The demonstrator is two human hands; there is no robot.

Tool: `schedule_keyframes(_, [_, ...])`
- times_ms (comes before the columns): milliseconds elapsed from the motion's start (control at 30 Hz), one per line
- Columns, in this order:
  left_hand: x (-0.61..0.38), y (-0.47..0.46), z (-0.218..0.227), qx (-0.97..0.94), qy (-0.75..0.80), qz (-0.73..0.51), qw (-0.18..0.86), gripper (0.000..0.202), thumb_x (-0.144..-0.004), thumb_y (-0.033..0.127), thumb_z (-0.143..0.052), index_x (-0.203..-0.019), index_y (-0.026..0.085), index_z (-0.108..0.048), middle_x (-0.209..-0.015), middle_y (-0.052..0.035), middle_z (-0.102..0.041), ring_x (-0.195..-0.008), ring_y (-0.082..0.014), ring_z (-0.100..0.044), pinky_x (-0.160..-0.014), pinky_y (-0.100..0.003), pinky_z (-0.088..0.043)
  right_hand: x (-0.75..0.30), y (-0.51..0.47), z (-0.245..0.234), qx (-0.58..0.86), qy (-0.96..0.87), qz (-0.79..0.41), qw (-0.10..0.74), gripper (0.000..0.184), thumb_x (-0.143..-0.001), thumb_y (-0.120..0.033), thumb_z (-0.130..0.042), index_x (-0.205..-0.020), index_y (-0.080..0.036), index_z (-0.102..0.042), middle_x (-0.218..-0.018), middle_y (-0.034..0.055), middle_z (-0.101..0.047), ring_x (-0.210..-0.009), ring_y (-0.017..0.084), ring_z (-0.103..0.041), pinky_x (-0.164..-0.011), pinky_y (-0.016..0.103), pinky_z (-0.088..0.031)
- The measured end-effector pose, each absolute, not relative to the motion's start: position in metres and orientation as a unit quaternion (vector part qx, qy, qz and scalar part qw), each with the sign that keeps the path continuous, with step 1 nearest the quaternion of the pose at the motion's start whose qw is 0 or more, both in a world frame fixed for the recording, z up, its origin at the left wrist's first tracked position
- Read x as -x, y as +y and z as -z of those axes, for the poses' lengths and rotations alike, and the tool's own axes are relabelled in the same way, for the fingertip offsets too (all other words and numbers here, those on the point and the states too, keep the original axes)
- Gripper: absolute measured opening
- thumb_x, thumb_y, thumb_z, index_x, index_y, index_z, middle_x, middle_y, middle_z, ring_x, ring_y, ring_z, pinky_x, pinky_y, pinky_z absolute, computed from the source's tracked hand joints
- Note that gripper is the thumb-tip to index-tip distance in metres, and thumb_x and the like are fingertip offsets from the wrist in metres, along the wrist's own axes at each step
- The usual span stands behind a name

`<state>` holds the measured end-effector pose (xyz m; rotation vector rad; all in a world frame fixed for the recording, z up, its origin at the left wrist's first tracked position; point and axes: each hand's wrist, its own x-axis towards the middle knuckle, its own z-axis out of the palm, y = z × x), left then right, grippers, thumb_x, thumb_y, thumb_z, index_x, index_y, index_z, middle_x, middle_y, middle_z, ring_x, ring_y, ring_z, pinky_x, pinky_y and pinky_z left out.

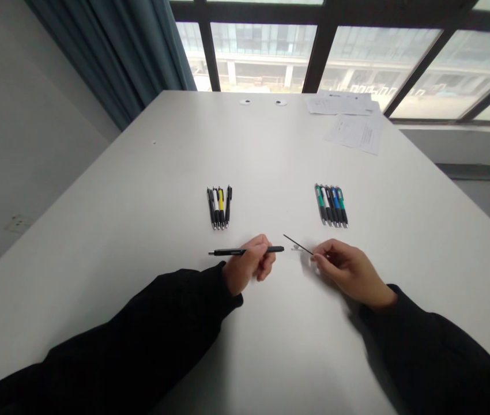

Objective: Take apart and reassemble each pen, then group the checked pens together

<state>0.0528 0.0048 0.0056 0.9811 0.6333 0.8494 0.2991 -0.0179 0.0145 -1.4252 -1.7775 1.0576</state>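
Note:
My left hand (249, 268) is closed around a black pen barrel (233, 252), held level just above the white table (141, 230), its open end pointing right. My right hand (349, 271) pinches the end of a thin dark refill (297, 244) that slants up and left toward the barrel's open end, a short gap apart. Beyond my left hand lies a row of several pens (219, 206) in black, white and yellow. Beyond my right hand lies another row of several pens (331, 205) in green, white, black and blue.
Printed paper sheets (355, 131) lie at the far right of the table, near the window. Two small round caps (263, 102) sit at the far edge. A blue curtain (128, 52) hangs at the far left.

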Motion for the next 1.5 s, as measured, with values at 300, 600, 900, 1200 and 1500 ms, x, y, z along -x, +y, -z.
schedule_keyframes(300, [-0.049,-0.011,0.002,-0.647,0.318,-0.373,0.584,0.018,-0.096,0.038,-0.043,-0.099,0.021,-0.048,-0.056,0.0093,-0.043,-0.039,-0.0051,-0.036,-0.041,-0.017,-0.027,-0.305,-0.010,-0.010,0.444,-0.456,-0.619,0.461,0.017,-0.078,-0.029,-0.076,-0.082,-0.019,-0.064,-0.058,-0.0026,-0.056,-0.047,0.008,-0.048,-0.042,0.020,-0.034])
schedule_keyframes(600, [-0.045,-0.006,-0.014,-0.770,0.205,-0.263,0.544,0.034,-0.098,0.022,-0.039,-0.123,0.017,-0.062,-0.112,-0.0109,-0.070,-0.082,-0.0140,-0.064,-0.081,-0.027,-0.050,-0.314,-0.005,-0.020,0.411,-0.303,-0.698,0.502,0.021,-0.065,-0.024,-0.085,-0.082,-0.021,-0.074,-0.074,0.0018,-0.061,-0.056,0.008,-0.047,-0.042,0.019,-0.037])
schedule_keyframes(900, [-0.053,-0.012,-0.013,-0.528,0.219,-0.232,0.787,0.023,-0.088,0.034,-0.066,-0.088,0.012,-0.059,-0.097,-0.0123,-0.069,-0.076,-0.0149,-0.068,-0.074,-0.029,-0.054,-0.311,-0.001,-0.017,0.383,-0.249,-0.713,0.532,0.017,-0.076,-0.028,-0.082,-0.081,-0.020,-0.068,-0.091,-0.0010,-0.068,-0.076,0.007,-0.065,-0.060,0.011,-0.054])
schedule_keyframes(1200, [-0.057,-0.015,-0.013,-0.385,0.230,-0.156,0.880,0.056,-0.066,0.025,-0.088,-0.103,0.018,-0.045,-0.080,-0.0075,-0.075,-0.069,-0.0201,-0.074,-0.069,-0.032,-0.057,-0.309,-0.004,-0.016,0.403,-0.309,-0.701,0.500,0.015,-0.081,-0.029,-0.078,-0.081,-0.019,-0.066,-0.080,0.0007,-0.068,-0.074,0.009,-0.066,-0.061,0.012,-0.056])
schedule_keyframes(1500, [-0.058,-0.014,-0.014,-0.401,0.265,-0.094,0.872,0.044,-0.056,0.029,-0.092,-0.085,0.010,-0.066,-0.075,-0.0081,-0.074,-0.065,-0.0166,-0.072,-0.066,-0.027,-0.057,-0.305,-0.002,-0.014,0.446,-0.357,-0.650,0.501,0.023,-0.078,-0.038,-0.079,-0.079,-0.021,-0.064,-0.077,0.0025,-0.064,-0.068,0.012,-0.059,-0.054,0.020,-0.051])
